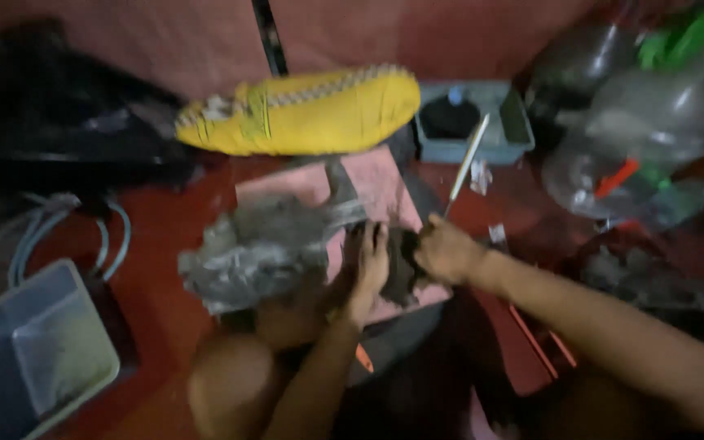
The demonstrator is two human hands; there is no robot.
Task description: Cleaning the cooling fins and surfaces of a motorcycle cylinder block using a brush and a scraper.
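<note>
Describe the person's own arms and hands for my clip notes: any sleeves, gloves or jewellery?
Both forearms are bare as far as the frame shows: no sleeves in view. The left hand and the right hand wear no gloves. I see no watch, bracelet or ring, though the picture is dim and blurred, so small items could be missed. The fingers look smeared with dark grime.

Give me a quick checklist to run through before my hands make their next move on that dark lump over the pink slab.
1. Both hands on the dark lump: ok; left hand and right hand touch it.
2. Lump over the pink flat slab: ok.
3. Grip firmness: cannot tell, blurred.
4. Grey crumpled plastic sheet clear of the left hand: not ok, right beside it.
5. Thin white rod clear of the hands: ok.
</note>
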